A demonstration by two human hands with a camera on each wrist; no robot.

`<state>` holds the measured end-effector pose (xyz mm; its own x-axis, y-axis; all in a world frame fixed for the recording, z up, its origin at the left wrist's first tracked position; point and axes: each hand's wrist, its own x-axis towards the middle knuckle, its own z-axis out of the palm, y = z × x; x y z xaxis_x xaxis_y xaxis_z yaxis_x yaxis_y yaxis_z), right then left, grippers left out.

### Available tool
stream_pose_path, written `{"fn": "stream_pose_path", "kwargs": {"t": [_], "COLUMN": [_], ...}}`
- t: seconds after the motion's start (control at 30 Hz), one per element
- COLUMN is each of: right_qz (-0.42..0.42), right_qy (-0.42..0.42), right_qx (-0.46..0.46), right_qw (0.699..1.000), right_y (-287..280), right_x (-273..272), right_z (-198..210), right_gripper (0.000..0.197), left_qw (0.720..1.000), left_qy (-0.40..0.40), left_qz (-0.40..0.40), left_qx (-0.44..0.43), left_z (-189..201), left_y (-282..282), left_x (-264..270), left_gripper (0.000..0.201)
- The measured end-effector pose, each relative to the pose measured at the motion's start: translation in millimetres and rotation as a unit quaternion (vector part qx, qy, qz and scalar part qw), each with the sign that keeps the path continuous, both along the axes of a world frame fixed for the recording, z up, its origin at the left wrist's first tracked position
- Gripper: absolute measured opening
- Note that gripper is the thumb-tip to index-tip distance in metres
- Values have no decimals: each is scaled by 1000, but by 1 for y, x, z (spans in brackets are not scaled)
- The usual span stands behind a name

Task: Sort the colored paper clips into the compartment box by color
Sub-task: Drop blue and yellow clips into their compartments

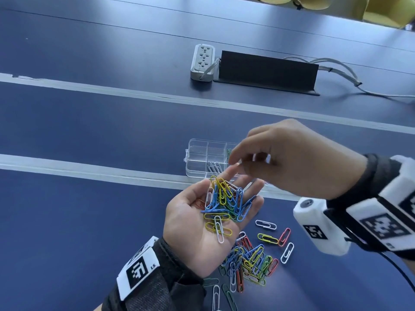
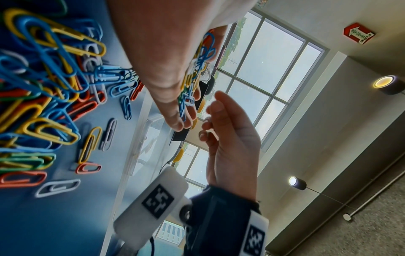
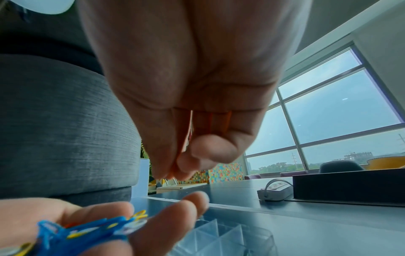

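Observation:
My left hand (image 1: 190, 223) lies palm up above the blue table, fingers nearly straight, carrying a heap of blue, yellow, white and green paper clips (image 1: 224, 203). Just beyond its fingertips stands the clear compartment box (image 1: 197, 151). A few white clips (image 1: 214, 167) sit in its front middle cell and green ones (image 1: 229, 152) in a back cell. My right hand (image 1: 280, 158) hovers over the box's right part, fingers curled, thumb against the fingertips (image 3: 197, 155). No clip shows plainly in them. A mixed pile of clips (image 1: 251, 263) lies on the table under my left wrist.
A white power strip (image 1: 203, 61), a black cable cover (image 1: 267, 72) and grey cables (image 1: 343, 75) lie further back. Pale seam strips (image 1: 89, 169) cross the table. Loose clips (image 1: 285, 239) are scattered right of the pile.

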<state>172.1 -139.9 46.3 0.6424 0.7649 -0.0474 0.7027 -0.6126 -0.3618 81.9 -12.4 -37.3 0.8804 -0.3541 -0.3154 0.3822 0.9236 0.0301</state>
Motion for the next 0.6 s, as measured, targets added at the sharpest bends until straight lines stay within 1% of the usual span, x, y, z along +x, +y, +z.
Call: {"fn": "stream_pose_path", "kwargs": {"t": [0.1,0.27,0.4,0.5,0.6], "right_qz": [27,91,123,129,139], "right_qy": [19,70,6,8,62], "right_qx": [-11,-16,-38,-5,63], "right_qw": [999,993,992,992,986], "right_y": [-8,-19,-18,-19,-19], "right_x": [-6,-18,-31,-29,-26], "right_z": [0,-1,-15,-19,-23], "right_gripper": [16,26,17,8,7], "left_qw": [1000,1000,1000,1000,1000], "left_qy": [-9,1,-2,-4,-12], "left_qz": [-6,12,12,7,15], "left_qx": [-4,-11,15,17,1], "left_z": [-1,-3,-4,-3,-3], "left_y": [1,2,1,1,1], "left_x": [0,2,2,2,3], "left_gripper": [52,53,52,53,51]}}
